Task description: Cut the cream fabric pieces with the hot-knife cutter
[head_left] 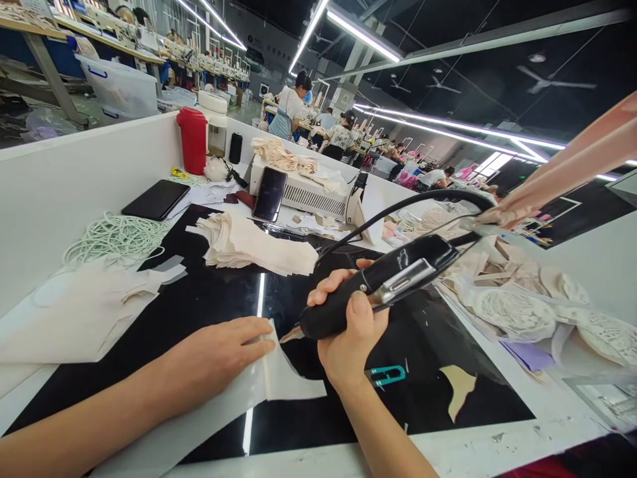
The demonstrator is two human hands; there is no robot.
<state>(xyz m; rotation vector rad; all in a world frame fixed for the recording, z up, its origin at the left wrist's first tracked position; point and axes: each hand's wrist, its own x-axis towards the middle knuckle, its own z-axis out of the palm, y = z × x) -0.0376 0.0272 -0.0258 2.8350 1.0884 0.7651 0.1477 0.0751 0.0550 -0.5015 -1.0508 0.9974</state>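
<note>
My right hand (351, 325) is wrapped round a black corded hand-held tool (328, 309) with a silver lever on its side. Its narrow tip points down and left, beside a curved white fabric piece (288, 378). My left hand (219, 355) lies stretched out on the white fabric, fingertips by its upper edge. Under the fabric is a glossy black mat (223, 302). Teal thread snips (388, 376) lie right of my right wrist, and a small cream offcut (458, 390) lies farther right. Behind my hands sits a stack of cream fabric pieces (253, 245).
Left are pale green cord (117, 239), more cream fabric (74, 312) and a black tablet-like slab (156, 199). A phone (270, 194) leans on a white vented box (308, 196). A red cup (192, 141) stands behind. Lace pieces (512, 312) crowd the right. People sew beyond the low wall.
</note>
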